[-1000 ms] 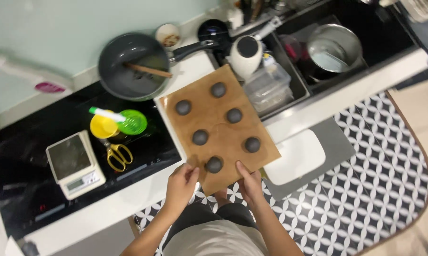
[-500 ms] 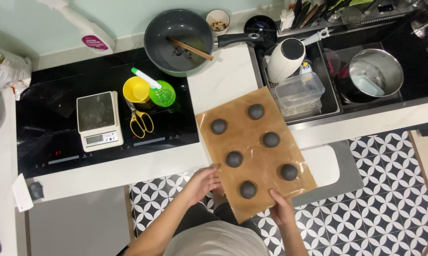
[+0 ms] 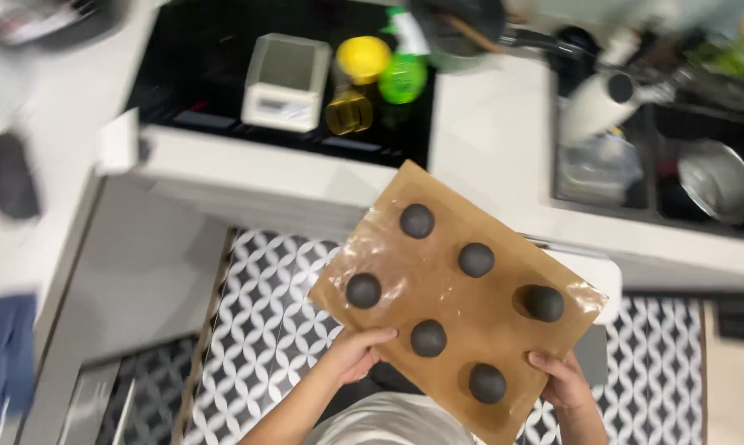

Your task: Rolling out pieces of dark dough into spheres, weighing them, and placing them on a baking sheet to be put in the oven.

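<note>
tray [image 3: 463,305] w/ brown baking paper, held in the air over the patterned floor [image 3: 265,313], just off the front edge of the white tabletop [image 3: 487,140]. it sits tilted in view: long axis runs from upper left to lower right, one corner pointing up toward the tabletop, the near edge toward the person. six dark round dough balls [image 3: 416,221] sit on it in two rough rows, apart from each other.

left hand [image 3: 357,354] curled on the tray's near-left edge, thumb on top of the paper, fingers under. right hand [image 3: 563,381] closed on the near-right corner, thumb on top too.

on the black hob [image 3: 207,82]: a white kitchen scale [image 3: 285,82], boxy, w/ a small display at its front. right of it a yellow round lid [image 3: 364,59] & a green round one [image 3: 402,82], touching or nearly; a yellow-handled item below, too blurred to tell. top middle a dark pan [image 3: 458,21] w/ a wooden utensil. right: sink [image 3: 685,165] w/ a steel pot [image 3: 718,185], a clear plastic box [image 3: 598,169] & a white jug [image 3: 594,103]. any labels are too blurred to make out.
</note>
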